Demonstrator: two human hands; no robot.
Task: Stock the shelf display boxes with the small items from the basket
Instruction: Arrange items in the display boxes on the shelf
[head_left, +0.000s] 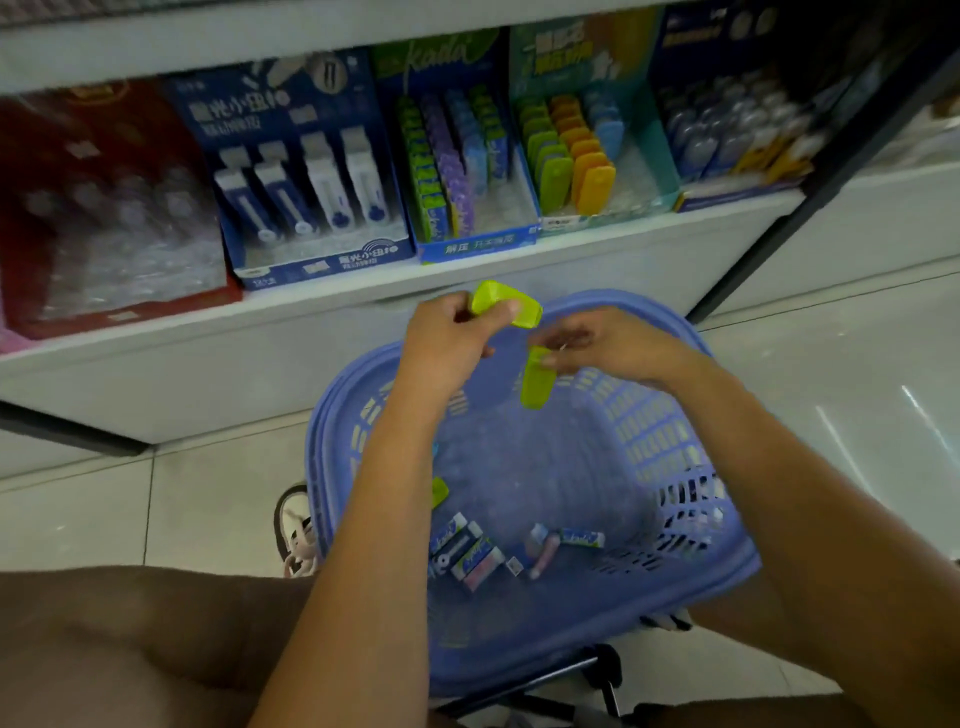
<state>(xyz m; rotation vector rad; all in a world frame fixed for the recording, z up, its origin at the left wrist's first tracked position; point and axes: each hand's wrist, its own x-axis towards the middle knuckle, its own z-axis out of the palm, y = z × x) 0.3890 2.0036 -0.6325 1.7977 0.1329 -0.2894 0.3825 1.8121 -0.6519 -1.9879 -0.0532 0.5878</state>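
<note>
Right, closest in, the blue basket (670, 452) sat low in front of the person, and on its bottom lay a scatter of small wrapped packs (470, 553), a blue-and-white one (582, 538) a little apart from them, and a lone green case (439, 491) by the left wall. Above the basket, both hands were busy. The left hand (452, 343) had its fingers curled round one lime-green case (506, 304), held up near the basket's far rim. The right hand (608, 345) pinched the top of a second green case (537, 379), which hung down over the basket, just beside the first but apart from it. So this looked like the carry step: two cases out and in hand, not yet shelved. Beyond the hands, on the white shelf (363, 296), stood the display boxes, and the teal box (660, 156) was the likely target, its green row (550, 166) beside the orange row (589, 166) and a blue row (605, 124) behind. The next move would call for a reach up and forward, then slipping each case upright into that green row without knocking the orange neighbours. The blue box (480, 244) left of it held flatter packs, probably home for what was in the basket.
</note>
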